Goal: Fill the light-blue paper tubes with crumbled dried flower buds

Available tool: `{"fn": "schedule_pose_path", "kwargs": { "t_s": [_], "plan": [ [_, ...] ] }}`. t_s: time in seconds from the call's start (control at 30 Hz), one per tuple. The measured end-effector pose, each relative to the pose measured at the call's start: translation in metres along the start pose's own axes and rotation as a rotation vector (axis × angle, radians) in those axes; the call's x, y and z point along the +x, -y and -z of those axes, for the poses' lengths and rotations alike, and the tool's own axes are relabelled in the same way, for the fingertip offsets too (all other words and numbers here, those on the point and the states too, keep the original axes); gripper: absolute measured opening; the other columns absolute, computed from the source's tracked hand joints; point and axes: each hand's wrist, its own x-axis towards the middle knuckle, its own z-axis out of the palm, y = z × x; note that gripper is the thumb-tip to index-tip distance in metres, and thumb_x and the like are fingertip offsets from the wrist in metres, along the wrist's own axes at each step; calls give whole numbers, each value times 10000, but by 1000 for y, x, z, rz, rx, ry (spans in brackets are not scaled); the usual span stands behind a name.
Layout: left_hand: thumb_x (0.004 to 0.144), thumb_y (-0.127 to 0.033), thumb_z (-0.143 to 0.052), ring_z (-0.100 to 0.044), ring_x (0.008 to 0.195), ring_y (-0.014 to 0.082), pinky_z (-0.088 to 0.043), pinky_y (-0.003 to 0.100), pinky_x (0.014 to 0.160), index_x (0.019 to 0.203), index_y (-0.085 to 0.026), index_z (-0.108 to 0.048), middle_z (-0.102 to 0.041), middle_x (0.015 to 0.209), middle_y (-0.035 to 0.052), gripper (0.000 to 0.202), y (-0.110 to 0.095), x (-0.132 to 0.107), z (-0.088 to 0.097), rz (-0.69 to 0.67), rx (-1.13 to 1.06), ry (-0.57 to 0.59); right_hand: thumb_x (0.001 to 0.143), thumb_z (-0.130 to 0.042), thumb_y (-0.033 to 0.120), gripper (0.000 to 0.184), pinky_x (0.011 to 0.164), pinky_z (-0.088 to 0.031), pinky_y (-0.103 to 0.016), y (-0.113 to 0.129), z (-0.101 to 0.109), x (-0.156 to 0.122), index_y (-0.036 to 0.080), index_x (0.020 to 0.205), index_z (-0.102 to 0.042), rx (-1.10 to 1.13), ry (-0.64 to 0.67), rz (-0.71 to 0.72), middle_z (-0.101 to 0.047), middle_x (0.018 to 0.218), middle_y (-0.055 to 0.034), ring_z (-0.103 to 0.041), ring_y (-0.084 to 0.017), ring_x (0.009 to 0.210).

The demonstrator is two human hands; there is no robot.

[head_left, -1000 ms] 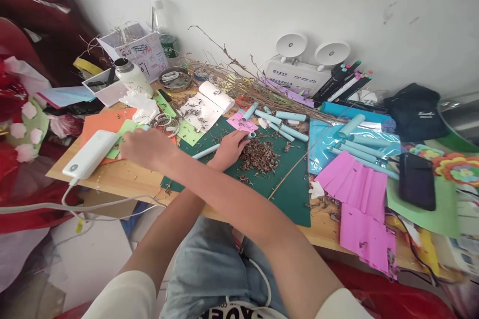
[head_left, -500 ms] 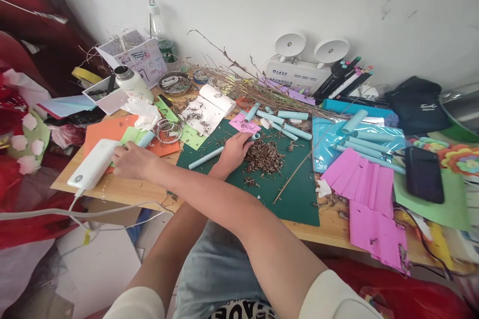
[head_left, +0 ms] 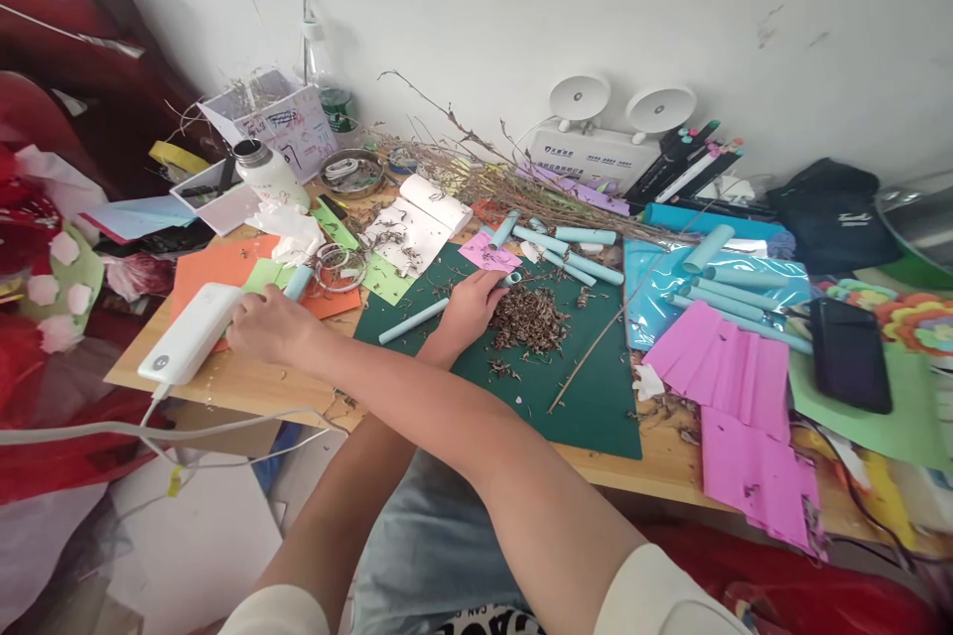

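My forearms cross, the right one over the left. My left hand (head_left: 467,316) is wrapped round a long light blue paper tube (head_left: 411,322) lying across the green cutting mat (head_left: 596,417), one open end showing past the fingers. Beside that hand is a heap of dry brown plant bits (head_left: 530,317). Over at the left, my right hand (head_left: 272,325) has its fingers curled down by the white power bank (head_left: 190,332) and a green paper sheet (head_left: 266,275). What those fingertips pinch, if anything, is hidden. A short blue paper tube (head_left: 299,284) is just beyond them.
More blue tubes (head_left: 585,236) lie behind the heap and on a blue plastic pack (head_left: 640,303). A thin twig (head_left: 588,357) crosses the mat. Pink folded paper (head_left: 751,367) and a black phone (head_left: 849,354) are at right. A white bottle (head_left: 272,174) stands at left; a cable hangs in front.
The whole view has shifted slightly, with things appearing a little lower. Both hands stay in about the same places, the left still holding the paper tube.
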Motion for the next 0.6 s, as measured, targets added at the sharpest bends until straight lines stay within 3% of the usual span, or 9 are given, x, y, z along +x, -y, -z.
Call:
{"fn": "schedule_pose_path", "kwargs": {
  "t_s": [0.13,0.37,0.47,0.6],
  "plan": [
    [944,-201,-540,-635,889,188,-500,279,789,1091,-175,-628,-681,990,74,174,0,1,0,-2,-21,-12,941,-336,72,353,842,-431,-390,-3,-2,4,97,963,-687,-22,30,43,-704,1060,-102,-594,-270,1061],
    [939,-191,-543,-639,908,189,-496,285,818,1057,-171,-628,-686,989,72,147,-3,3,3,9,-28,7,929,-223,5,506,841,-462,-313,0,-5,4,163,1003,-698,-135,-88,183,-705,1128,-27,-631,-195,1034],
    [941,-191,-535,-637,896,191,-495,286,799,1057,-165,-627,-683,993,79,151,-5,2,5,13,-16,22,923,-134,-44,614,829,-479,-259,-1,12,-1,191,1117,-667,-195,-163,203,-717,1056,1,-661,-137,952],
    [950,-213,-517,-632,913,195,-494,299,819,1095,-173,-622,-682,1032,88,183,-6,2,6,12,0,35,975,-52,48,631,845,-505,-227,-10,49,-10,225,1192,-618,-249,-389,101,-688,1058,23,-654,-93,940]
  ]
}}
